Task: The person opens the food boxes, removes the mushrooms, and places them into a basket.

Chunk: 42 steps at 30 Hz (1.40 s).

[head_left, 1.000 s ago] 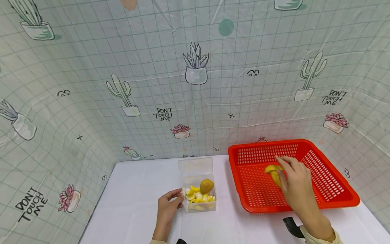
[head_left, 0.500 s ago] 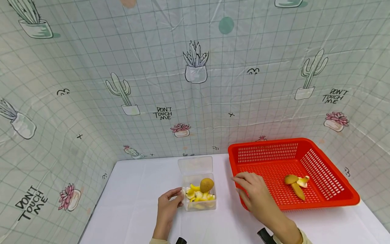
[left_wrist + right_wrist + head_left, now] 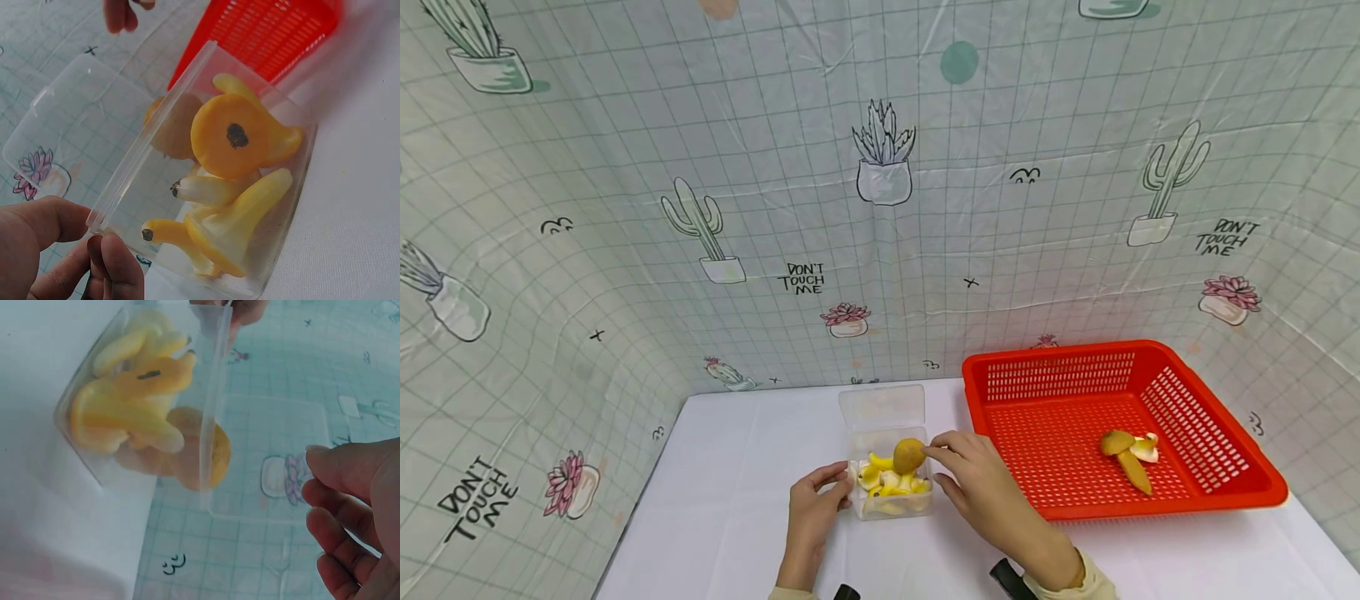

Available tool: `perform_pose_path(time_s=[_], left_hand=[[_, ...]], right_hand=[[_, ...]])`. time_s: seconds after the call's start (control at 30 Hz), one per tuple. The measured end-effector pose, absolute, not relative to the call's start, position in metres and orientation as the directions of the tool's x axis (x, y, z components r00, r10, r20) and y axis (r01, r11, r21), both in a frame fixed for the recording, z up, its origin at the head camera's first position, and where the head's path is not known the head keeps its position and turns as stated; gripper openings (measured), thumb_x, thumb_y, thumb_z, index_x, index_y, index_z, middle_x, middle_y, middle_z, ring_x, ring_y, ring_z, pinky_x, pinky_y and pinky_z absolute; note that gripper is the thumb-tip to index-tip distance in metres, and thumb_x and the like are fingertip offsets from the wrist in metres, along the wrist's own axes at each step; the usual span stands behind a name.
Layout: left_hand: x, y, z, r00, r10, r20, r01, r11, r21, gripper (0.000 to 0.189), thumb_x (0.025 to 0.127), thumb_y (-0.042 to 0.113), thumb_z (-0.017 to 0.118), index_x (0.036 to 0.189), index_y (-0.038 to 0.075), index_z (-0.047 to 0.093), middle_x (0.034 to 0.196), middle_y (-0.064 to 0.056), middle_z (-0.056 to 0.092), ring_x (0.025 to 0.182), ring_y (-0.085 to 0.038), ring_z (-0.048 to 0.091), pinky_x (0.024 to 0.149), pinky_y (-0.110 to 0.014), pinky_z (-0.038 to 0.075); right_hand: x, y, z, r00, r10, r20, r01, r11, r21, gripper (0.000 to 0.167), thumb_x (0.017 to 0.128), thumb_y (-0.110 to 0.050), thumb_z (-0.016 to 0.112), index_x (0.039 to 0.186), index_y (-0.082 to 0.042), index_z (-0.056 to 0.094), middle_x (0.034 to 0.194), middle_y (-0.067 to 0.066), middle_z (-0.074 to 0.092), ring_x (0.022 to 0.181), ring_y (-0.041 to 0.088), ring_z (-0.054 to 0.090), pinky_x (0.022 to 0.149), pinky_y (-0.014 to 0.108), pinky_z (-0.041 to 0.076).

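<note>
I judge this partway: my left grip (image 3: 816,502) pinches the clear box's (image 3: 868,511) left rim, my right grip (image 3: 981,486), fingers parted, is empty just right of it, discarded mushrooms (image 3: 1132,472) lie in the red basket (image 3: 1232,500) farther right, and a brown mushroom (image 3: 909,456) and yellow mushrooms (image 3: 891,481) are left inside.

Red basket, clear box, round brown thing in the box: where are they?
Red basket (image 3: 1056,446), head view: bare part of its floor.
Clear box (image 3: 893,509), head view: its near wall.
Round brown thing (image 3: 908,456), head view: middle of its rounded top.
</note>
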<state>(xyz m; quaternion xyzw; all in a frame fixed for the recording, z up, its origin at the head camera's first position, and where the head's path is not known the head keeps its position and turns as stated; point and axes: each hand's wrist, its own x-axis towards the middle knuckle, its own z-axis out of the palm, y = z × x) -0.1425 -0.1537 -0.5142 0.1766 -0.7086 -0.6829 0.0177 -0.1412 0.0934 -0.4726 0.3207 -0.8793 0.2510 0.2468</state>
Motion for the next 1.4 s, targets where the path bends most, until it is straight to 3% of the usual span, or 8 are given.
perform_pose_path(time_s=[0.33,0.7,0.97,1.4], left_hand=[[-0.141,-0.154,-0.511,-0.936,-0.274,-0.222,-0.230,-0.002,0.973,0.034,0.089,-0.005,0.073,0.122,-0.016,0.069,0.104,-0.012,0.069,0.066,-0.007,0.060,0.057,-0.017,0.054],[-0.141,-0.154,-0.512,-0.938,-0.266,-0.223,-0.229,-0.010,0.973,0.034,0.090,-0.006,0.072,0.122,-0.016,0.069,0.105,-0.013,0.068,0.065,-0.008,0.060,0.058,-0.018,0.055],[-0.139,-0.154,-0.513,-0.938,-0.265,-0.226,-0.231,-0.011,0.973,0.034,0.090,-0.006,0.072,0.122,-0.017,0.069,0.103,-0.011,0.068,0.066,-0.008,0.060,0.058,-0.017,0.055],[-0.141,-0.155,-0.514,-0.940,-0.263,-0.218,-0.225,-0.004,0.974,0.034,0.090,-0.006,0.072,0.122,-0.017,0.069,0.106,-0.015,0.068,0.067,-0.009,0.060,0.058,-0.018,0.055]], right_hand=[[-0.153,0.072,-0.480,-0.656,-0.416,0.630,-0.684,0.681,-0.263,0.046,0.066,0.009,0.093,0.107,-0.004,0.078,0.107,0.003,0.069,0.095,0.021,0.061,0.086,0.040,0.053],[-0.160,0.061,-0.487,-0.750,-0.425,0.507,-0.611,0.738,-0.286,0.041,0.071,0.005,0.091,0.108,-0.008,0.078,0.107,0.002,0.069,0.098,0.023,0.061,0.093,0.042,0.053],[-0.165,0.054,-0.494,-0.723,-0.447,0.527,-0.626,0.746,-0.225,0.038,0.070,0.009,0.087,0.104,-0.007,0.079,0.104,0.001,0.069,0.094,0.022,0.060,0.090,0.041,0.053],[-0.174,0.050,-0.498,-0.715,-0.426,0.555,-0.626,0.743,-0.236,0.040,0.067,0.019,0.081,0.097,-0.008,0.078,0.099,0.001,0.066,0.089,0.022,0.057,0.085,0.039,0.051]])
